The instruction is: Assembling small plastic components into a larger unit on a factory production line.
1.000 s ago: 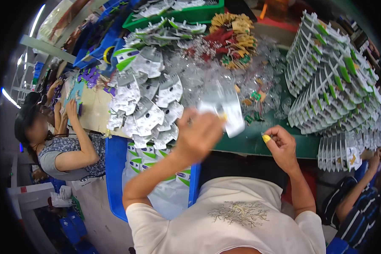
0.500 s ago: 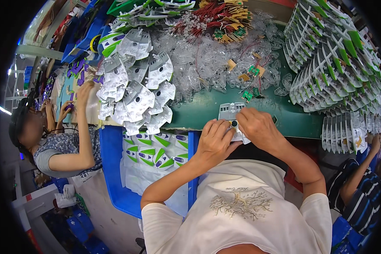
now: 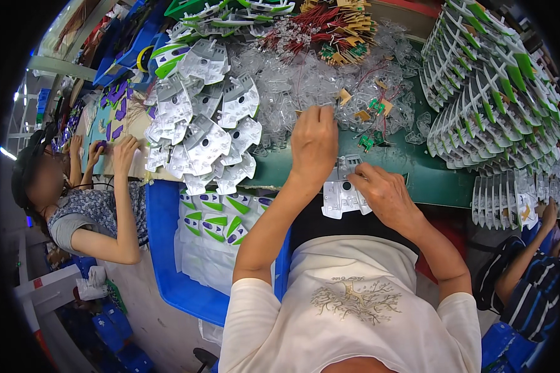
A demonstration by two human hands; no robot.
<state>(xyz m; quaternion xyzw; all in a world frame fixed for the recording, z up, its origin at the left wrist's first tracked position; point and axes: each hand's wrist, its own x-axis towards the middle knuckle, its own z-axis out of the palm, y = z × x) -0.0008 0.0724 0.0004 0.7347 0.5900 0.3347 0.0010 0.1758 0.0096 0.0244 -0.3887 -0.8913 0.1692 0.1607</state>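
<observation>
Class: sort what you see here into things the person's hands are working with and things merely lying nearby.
In use:
left hand
right hand
white plastic part
clear plastic pieces

Lying about:
grey parts pile
green-and-white stacks
blue bin
red wire bundles

The desk [image 3: 429,177] has a smooth, matt green top. Along its far edge lies a heap of clear plastic parts [image 3: 305,81], glossy and glinting. Toward the left edge, the grey plastic shells [image 3: 205,137] look moulded and faintly shiny. The grey plastic piece [image 3: 342,193] at the near edge has the same dull sheen. The blue bin [image 3: 168,261] below the near-left corner is smooth plastic, lined with thin translucent film. The person's white shirt [image 3: 354,311] is soft matt cloth.
</observation>
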